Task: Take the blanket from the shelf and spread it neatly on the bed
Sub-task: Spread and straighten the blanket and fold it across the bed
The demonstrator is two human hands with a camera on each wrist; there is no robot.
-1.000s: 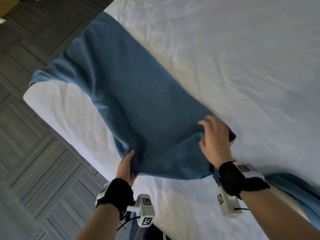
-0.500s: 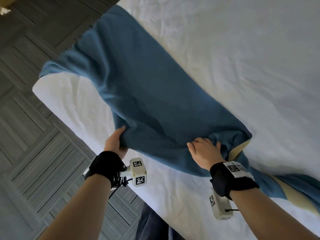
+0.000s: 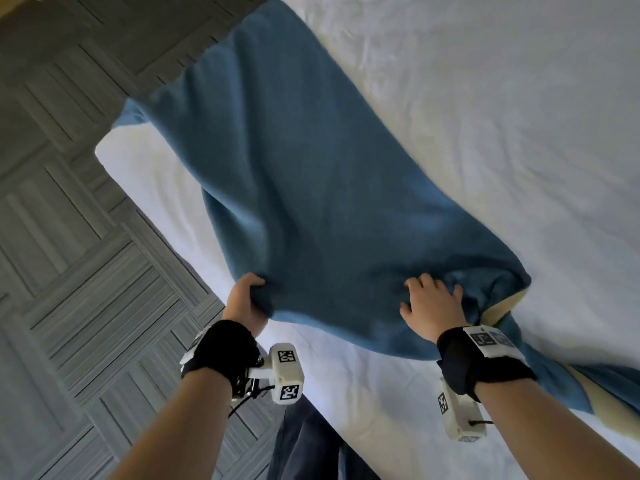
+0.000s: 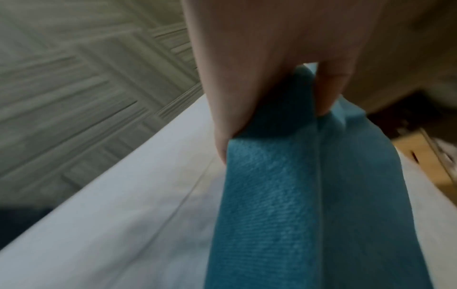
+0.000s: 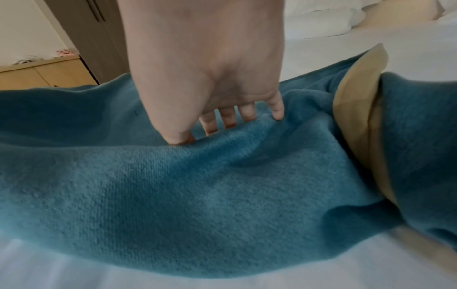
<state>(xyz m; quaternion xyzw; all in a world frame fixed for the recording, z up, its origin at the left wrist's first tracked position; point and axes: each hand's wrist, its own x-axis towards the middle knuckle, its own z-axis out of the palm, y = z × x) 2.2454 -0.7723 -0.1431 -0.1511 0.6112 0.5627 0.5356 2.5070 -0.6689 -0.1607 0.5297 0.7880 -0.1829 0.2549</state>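
A blue blanket (image 3: 329, 185) with a tan underside (image 3: 502, 310) lies in a long diagonal band across the white bed (image 3: 485, 116), bunched at its right end. My left hand (image 3: 247, 296) grips its near edge, thumb and fingers pinching the fabric (image 4: 284, 195) just above the sheet. My right hand (image 3: 429, 299) sits on top of the blanket further right. In the right wrist view its curled fingers and thumb dig into a fold of the blue cloth (image 5: 197, 195), beside the turned-up tan side (image 5: 356, 117).
Grey patterned carpet (image 3: 69, 271) lies left of the bed, whose corner (image 3: 104, 150) is at the left. My dark trouser leg (image 3: 304, 445) stands against the bed's near side. White pillows (image 5: 321, 19) and a wooden cabinet (image 5: 49, 72) are beyond the blanket.
My right hand, open above the blanket a second ago, has come down and gathered a fold, bunching the right end and baring the tan side. My left hand kept its grip.
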